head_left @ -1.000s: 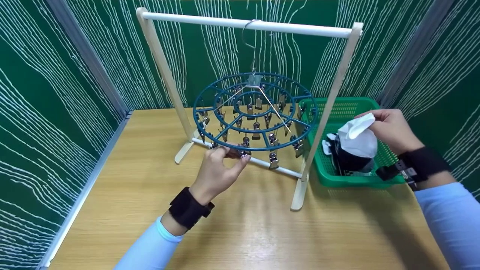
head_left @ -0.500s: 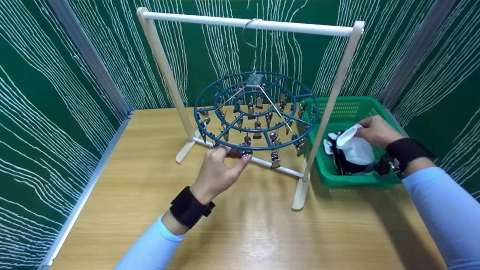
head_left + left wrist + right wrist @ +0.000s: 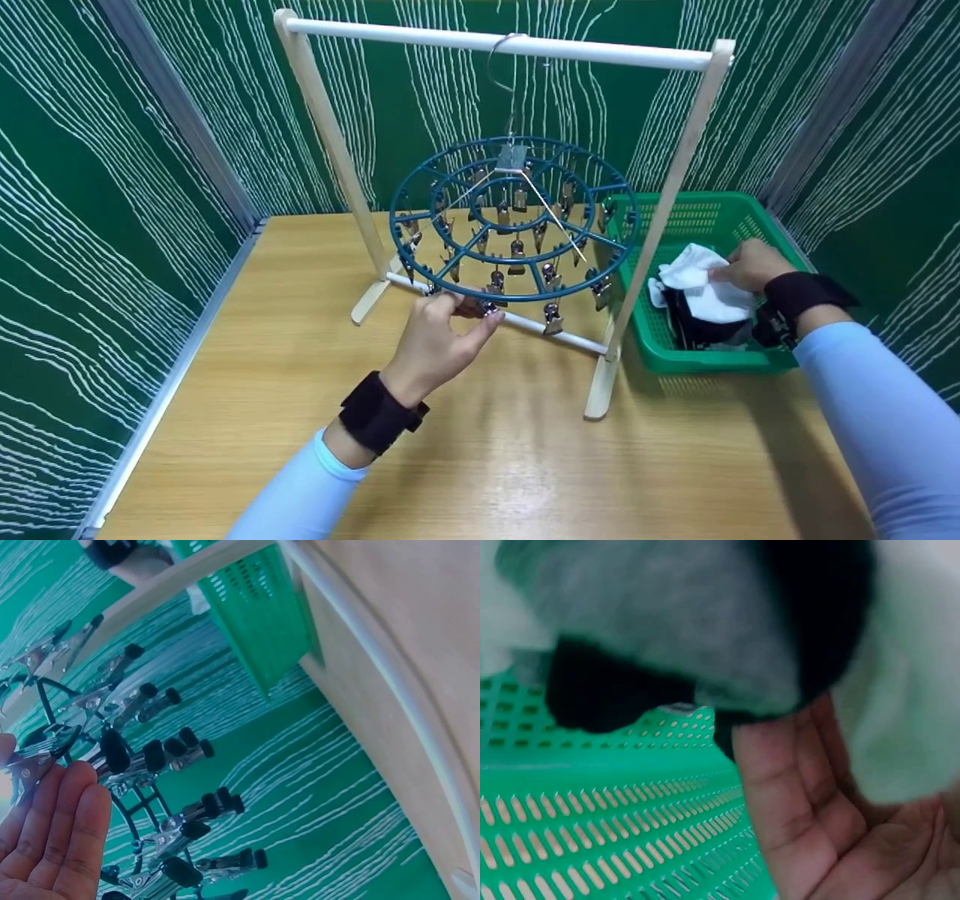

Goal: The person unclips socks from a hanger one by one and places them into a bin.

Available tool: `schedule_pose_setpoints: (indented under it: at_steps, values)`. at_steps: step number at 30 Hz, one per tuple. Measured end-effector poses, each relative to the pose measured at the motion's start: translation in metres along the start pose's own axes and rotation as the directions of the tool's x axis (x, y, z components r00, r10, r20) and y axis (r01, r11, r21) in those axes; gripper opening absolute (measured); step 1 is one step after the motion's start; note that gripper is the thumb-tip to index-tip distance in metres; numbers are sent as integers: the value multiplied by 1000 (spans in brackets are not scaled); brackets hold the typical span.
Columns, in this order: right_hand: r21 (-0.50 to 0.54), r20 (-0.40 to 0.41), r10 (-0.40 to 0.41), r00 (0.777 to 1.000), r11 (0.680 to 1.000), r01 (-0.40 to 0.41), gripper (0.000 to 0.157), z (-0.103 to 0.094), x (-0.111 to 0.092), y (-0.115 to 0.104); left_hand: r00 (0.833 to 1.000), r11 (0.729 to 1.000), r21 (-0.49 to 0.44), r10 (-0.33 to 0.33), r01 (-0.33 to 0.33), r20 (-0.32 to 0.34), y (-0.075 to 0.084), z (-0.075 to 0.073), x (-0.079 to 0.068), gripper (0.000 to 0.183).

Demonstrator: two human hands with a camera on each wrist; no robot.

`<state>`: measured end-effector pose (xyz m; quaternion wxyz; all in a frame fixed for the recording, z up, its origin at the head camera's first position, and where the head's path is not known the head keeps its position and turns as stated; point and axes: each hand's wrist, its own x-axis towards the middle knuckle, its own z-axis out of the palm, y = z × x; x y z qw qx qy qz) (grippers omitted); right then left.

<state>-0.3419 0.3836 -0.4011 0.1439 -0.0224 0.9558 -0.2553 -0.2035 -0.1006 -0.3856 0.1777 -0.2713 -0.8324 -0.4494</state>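
Observation:
In the head view my left hand pinches a metal clip at the front of the round blue clip hanger. The left wrist view shows this clip between thumb and fingers, other black-tipped clips hanging beside it. Inside the green basket, my right hand holds a white cloth between thumb and fingers. Black and grey fabric lies against the right fingertips in the right wrist view.
The hanger hooks over the white crossbar of a wooden stand. Its right post stands close to the basket's left side. Green patterned walls enclose the wooden table at the back and sides.
My right hand has gone down and left into the basket with the white cloth, which now lies spread over the dark fabric. The left hand has stayed at its clip.

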Motion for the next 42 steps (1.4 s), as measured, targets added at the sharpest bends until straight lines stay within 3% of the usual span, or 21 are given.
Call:
schedule_pose_setpoints:
  at_steps: [12,17,22,26,29,34,42]
  values:
    - [-107,53,28,998,994,-22,58,14,8,8,1000,1000,-10,-12,12,7,-2,1,0,15]
    - [-90,9,30,999,995,-30,56,9,0,1,1000,1000,-5,0,0,18,-1,-3,0,15]
    - [-47,-57,29,998,998,-31,53,0,-16,-13,999,999,-2,32,-32,-5,-2,-8,-1,27]
    - [-45,-122,-14,992,999,8,44,-4,-27,-25,999,999,5,44,-44,-21,-5,-10,-3,19]
    - [-65,-174,-54,983,997,44,37,-4,-36,-34,998,999,2,54,-54,-21,-7,-12,-4,14]
    - [-45,-226,-101,969,995,93,40,1,-49,-48,997,997,-17,80,-81,-14,-12,-16,-9,18]
    - [-37,-367,-197,909,980,197,39,25,-66,-68,994,992,102,78,-70,-82,-33,-35,-22,17]
